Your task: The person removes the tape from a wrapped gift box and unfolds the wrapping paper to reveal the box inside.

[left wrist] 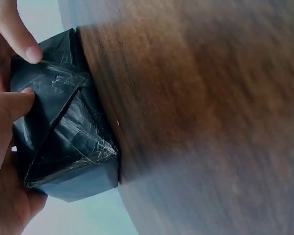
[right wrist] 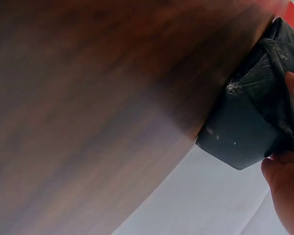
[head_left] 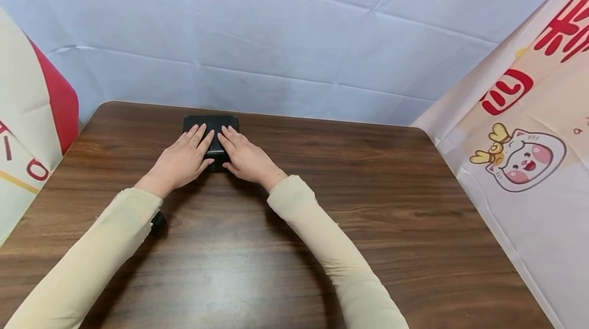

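Left hand (head_left: 180, 161): not clenched; fingers extended, laid across the top of the black wrapped box (head_left: 217, 146), thumb against its near folded face. Right hand (head_left: 250, 160): same posture, fingers straight on the top, thumb on the near face, just beside the left thumb. Neither hand is curled round the box. The box rests on the tabletop (head_left: 391, 206), near the far edge, left of centre.

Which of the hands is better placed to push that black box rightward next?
Probably the left hand: it rests over the left side of the black box, so it could push rightward. The right hand, on the opposite side, would likely have to pull.
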The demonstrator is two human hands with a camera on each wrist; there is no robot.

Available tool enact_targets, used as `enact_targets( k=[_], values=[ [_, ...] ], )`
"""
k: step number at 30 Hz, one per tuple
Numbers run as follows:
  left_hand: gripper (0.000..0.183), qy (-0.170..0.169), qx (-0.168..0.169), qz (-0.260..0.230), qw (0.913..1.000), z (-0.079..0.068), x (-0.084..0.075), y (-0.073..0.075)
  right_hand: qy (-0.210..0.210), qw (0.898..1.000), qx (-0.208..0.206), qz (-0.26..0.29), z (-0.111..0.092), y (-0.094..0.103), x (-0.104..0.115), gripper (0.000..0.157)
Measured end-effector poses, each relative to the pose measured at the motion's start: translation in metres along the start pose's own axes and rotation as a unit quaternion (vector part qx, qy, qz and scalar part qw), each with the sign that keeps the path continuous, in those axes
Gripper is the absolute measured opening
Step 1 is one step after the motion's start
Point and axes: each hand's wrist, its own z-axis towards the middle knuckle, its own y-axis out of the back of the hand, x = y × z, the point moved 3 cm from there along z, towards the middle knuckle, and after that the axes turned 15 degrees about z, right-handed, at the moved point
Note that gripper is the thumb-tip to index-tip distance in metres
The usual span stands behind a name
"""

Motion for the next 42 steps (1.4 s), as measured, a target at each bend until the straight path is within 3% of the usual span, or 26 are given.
enact_targets(
  k=[7,20,29,42],
  values=[
    [0.063,0.007,-0.014,0.021,0.9997,0.004,-0.007,0.000,0.007,1.000,-0.006,0.007,0.005,0.001,-0.001,0.066],
    [0.063,0.014,0.004,0.014,0.9998,0.013,-0.020,0.000,0.008,0.999,-0.010,0.030,-0.005,0.004,-0.007,0.064],
    [0.064,0.007,-0.008,0.016,0.9998,0.021,-0.034,0.003,0.010,1.000,-0.026,0.013,-0.021,0.008,-0.016,0.064],
    [0.065,-0.013,-0.004,0.010,0.9999,0.039,-0.064,0.009,-0.026,0.998,-0.047,0.011,-0.054,0.012,-0.035,0.062]
  ],
)
